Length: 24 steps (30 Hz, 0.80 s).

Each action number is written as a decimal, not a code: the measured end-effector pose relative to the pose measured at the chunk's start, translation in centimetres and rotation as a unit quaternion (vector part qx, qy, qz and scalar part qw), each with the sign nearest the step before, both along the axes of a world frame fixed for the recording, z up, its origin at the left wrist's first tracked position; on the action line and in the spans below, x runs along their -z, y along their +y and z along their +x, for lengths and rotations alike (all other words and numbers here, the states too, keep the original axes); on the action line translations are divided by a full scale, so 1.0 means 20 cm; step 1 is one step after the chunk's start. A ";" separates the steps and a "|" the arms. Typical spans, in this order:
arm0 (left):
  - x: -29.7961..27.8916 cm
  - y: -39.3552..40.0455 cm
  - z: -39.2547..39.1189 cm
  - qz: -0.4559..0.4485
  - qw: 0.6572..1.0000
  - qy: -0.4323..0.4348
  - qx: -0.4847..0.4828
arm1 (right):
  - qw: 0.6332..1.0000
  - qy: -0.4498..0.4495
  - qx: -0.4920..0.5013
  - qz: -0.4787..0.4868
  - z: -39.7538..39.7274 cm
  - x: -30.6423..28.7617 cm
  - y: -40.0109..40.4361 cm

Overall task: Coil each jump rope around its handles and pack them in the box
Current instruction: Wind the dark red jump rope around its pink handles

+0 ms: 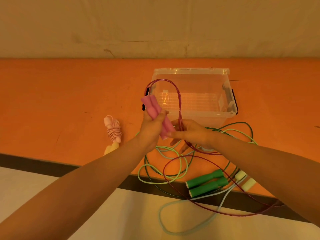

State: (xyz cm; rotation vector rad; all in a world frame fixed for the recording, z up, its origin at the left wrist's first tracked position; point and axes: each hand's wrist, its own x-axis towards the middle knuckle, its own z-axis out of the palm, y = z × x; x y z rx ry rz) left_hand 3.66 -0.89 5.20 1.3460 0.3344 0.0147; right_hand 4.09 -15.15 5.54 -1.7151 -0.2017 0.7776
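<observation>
My left hand [152, 125] grips the two pink handles [153, 108] of a jump rope, held together and tilted. Its dark red rope [179, 99] rises in several loops in front of the clear plastic box [223, 116], then trails down over the table edge. My right hand [192, 134] pinches those loops just beside the handles' lower end. The box stands open on the orange table [52, 104] behind my hands. A coiled pale pink jump rope [113, 129] lies to the left.
Two green handles [207, 182] lie near the table's front edge among tangled green, light green and pale blue ropes [166, 172]. Pale yellow handles [245, 181] sit to their right. A yellow object [111, 148] lies below the pink coil. A wall rises behind the table.
</observation>
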 end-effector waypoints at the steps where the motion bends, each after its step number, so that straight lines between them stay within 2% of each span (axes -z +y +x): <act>1: 0.00 -0.02 -0.01 -0.002 1.000 0.001 0.010 | 1.000 -0.017 -0.019 -0.002 -0.02 0.00 0.01; 6: 0.02 -0.02 -0.02 0.037 0.998 0.024 0.053 | 0.997 -0.058 -0.004 -0.052 -0.03 0.02 0.03; 11: 0.00 0.05 -0.02 0.081 0.981 0.106 0.144 | 0.998 -0.019 0.007 -0.057 -0.03 0.02 0.03; 15: -0.03 0.15 0.00 -0.039 0.979 0.137 0.148 | 0.995 -0.012 -0.060 -0.076 -0.03 0.04 0.02; 21: -0.06 0.15 -0.02 -0.156 0.964 0.177 0.123 | 0.984 -0.024 -0.115 -0.136 -0.04 0.07 0.02; 24: -0.02 0.13 -0.01 -0.126 0.968 0.202 0.079 | 0.979 -0.017 -0.125 -0.158 -0.04 0.08 0.01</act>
